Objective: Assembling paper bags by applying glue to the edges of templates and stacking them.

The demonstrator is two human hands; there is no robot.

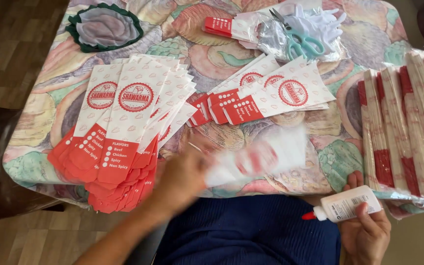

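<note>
Patterned tablecloth (45, 118) over a table on wooden flooring. Left hand (182, 179) gripping a paper bag (261, 157) (blurred), just right of a fanned bag pile (123, 132). Right hand (366, 233) wrapped around a glue bottle (344, 205), red tip pointing left. Smaller bag stack (271, 95) beyond the hands, scissors (298, 37) farther off.

I saw teal-handled scissors (300, 41) lying on clear plastic wrap (271, 34) at the table's far side, a green-edged doily (105, 27) far left, and bundled red-and-white bags (408, 122) stacked right.
</note>
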